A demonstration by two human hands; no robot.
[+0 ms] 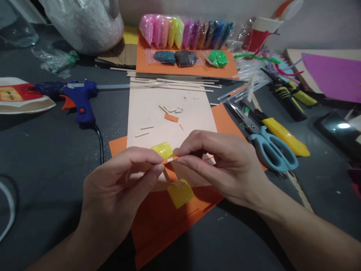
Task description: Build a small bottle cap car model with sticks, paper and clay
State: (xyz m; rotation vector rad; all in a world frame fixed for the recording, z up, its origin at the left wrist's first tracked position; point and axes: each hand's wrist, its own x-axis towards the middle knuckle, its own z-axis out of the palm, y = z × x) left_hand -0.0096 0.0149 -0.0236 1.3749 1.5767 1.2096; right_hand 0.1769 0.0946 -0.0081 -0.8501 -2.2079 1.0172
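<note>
Between both hands is a small orange paper piece (pixel 170 172) with a short white section in its middle. My left hand (pixel 121 180) pinches its left end between thumb and index finger. The thumb and fingertips of my right hand (pixel 225 162) pinch the right end. A glossy yellow piece (pixel 163 149) sits just above the pinch point, and a second yellow piece (pixel 180 193) hangs below at the end of an orange strip. How these parts are joined is hidden by the fingers. Underneath lie a pale sheet (pixel 141 109) and orange sheets (pixel 158 226).
Short stick pieces (pixel 163 109) and an orange scrap (pixel 171 118) lie ahead. A blue glue gun (pixel 81 98) is at left. Blue-handled scissors (pixel 272 148), a yellow cutter (pixel 284 135) and pliers (pixel 287 98) lie right. Bagged coloured clay (pixel 186 32) stands at the back.
</note>
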